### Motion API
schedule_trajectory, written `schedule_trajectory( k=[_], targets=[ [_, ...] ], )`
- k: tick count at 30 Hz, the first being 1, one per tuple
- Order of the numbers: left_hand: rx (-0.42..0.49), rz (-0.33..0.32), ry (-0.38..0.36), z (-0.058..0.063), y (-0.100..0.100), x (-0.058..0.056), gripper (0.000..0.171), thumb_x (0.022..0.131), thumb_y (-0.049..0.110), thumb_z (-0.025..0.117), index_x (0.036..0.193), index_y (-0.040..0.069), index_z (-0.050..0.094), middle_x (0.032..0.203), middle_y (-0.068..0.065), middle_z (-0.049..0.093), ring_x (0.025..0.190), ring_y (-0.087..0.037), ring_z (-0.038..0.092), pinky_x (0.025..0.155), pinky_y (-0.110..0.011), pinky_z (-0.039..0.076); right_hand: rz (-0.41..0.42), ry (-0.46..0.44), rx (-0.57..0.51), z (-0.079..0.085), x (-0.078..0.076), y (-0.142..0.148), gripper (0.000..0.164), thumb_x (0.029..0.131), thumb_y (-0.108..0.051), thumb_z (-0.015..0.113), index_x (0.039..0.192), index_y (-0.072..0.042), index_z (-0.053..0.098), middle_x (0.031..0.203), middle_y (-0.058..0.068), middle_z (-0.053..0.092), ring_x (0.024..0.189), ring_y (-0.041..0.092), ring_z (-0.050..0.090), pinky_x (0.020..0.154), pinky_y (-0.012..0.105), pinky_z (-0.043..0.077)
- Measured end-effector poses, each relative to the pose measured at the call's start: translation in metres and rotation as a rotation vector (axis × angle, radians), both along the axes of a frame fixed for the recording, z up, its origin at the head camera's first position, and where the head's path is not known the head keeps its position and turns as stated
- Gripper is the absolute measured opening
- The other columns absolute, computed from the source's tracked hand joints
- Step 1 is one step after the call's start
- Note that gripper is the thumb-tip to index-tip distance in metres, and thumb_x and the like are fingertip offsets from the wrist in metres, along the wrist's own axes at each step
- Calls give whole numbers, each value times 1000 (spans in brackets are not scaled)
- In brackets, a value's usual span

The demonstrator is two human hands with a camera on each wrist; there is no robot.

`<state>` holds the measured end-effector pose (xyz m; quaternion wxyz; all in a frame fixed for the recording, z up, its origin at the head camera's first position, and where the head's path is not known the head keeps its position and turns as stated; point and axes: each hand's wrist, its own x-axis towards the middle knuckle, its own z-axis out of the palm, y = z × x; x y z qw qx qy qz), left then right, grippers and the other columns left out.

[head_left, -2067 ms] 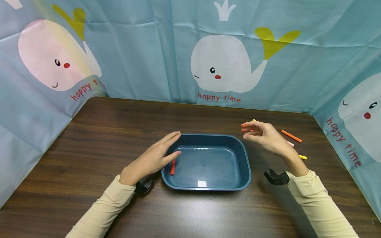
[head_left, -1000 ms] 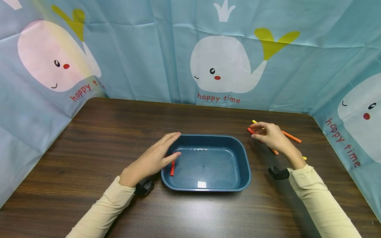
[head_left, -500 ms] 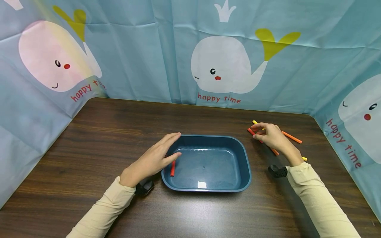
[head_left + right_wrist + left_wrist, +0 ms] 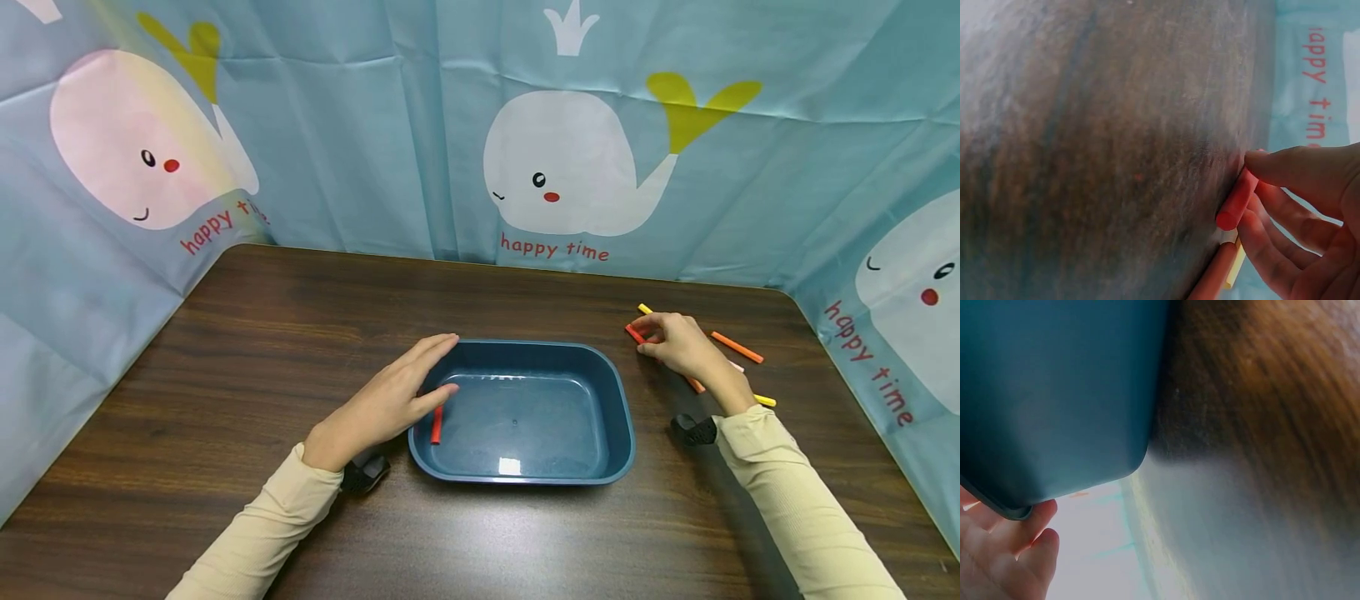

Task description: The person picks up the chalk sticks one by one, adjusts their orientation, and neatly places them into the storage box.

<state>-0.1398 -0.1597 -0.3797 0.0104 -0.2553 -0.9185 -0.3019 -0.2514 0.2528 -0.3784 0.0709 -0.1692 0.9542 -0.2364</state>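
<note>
My left hand [image 4: 382, 400] lies over the left end of a dark blue plastic tray [image 4: 517, 481], its fingers extended along the far-left rim and the thumb reaching over the inside. In the left wrist view, fingertips touch the tray's outer wall [image 4: 1066, 394] just under the rim. Inside the tray, a red chalk stick [image 4: 437, 425] is partly covered by that hand. Right of the tray, my right hand [image 4: 681, 346] pinches another red chalk stick [image 4: 1237, 203] between thumb and fingers, low at the tabletop.
Around the right hand lie an orange chalk stick [image 4: 737, 347], another orange one [image 4: 695, 384], a yellow one [image 4: 645, 309], a second yellow one [image 4: 764, 401] and a pale pink one [image 4: 737, 366]. A whale-print curtain [image 4: 360, 150] borders the dark wooden table [image 4: 300, 317].
My right hand has come down onto the chalk sticks and its thumb and fingers have closed on a red one. The left hand and tray have stayed put.
</note>
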Motion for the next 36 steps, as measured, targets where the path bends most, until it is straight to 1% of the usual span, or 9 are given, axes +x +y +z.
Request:
schedule_trajectory(
  k=[1,2,5,10,16,18,27,32,36],
  targets=[
    [-3,-2,1,0,0,0,66,98,27,64,153,5,36,157,-12,37,141,-29,44,112,-49,42,-1,-10,10,0,0,0,36,88,-1,69,122,8,63,111,26,68,88,29,68,63,27,54],
    [-9,-2,3,1,0,0,65,98,27,64,152,5,37,157,-12,37,141,-29,44,112,-49,42,5,-30,21,1,-1,-1,37,88,-1,68,123,9,62,110,26,69,89,30,68,64,28,54],
    [-29,-3,7,1,1,-1,64,98,27,64,151,3,39,157,-12,37,142,-29,43,112,-49,42,10,-46,53,2,-1,-3,36,89,-3,68,123,10,62,105,25,70,89,30,68,67,31,54],
    [-53,1,6,2,2,-1,64,99,29,62,151,2,38,158,-14,36,143,-30,42,113,-50,41,8,-38,57,3,1,-4,35,89,-2,66,121,11,63,107,26,69,92,33,67,72,37,55],
    [-59,5,-1,3,2,-1,65,99,29,62,152,2,36,159,-14,35,144,-30,40,113,-51,40,-33,-63,24,9,5,-8,36,90,-4,63,124,8,63,104,24,69,86,27,65,65,28,49],
    [-59,4,-2,3,2,-1,65,99,29,62,152,2,36,159,-14,35,145,-30,39,114,-50,40,-37,-66,11,12,7,-10,36,91,-5,63,125,7,63,104,24,69,85,26,64,64,27,48],
    [-56,2,-2,2,1,1,65,99,30,61,152,2,36,159,-14,35,144,-30,40,113,-51,40,-36,-63,-73,25,20,-19,37,92,-6,65,128,4,63,107,24,70,89,28,68,64,26,51],
    [-56,-1,-2,2,1,1,65,99,29,62,152,2,36,159,-14,34,144,-31,39,113,-51,40,-53,-64,-92,30,25,-22,38,91,-6,66,128,3,62,109,24,71,89,28,69,65,25,52],
    [-58,-3,4,2,1,1,65,99,29,62,152,1,36,159,-14,35,144,-31,40,113,-50,41,-66,-63,-117,34,28,-23,39,91,-7,66,129,4,62,110,24,71,93,30,70,66,23,52]
  ],
)
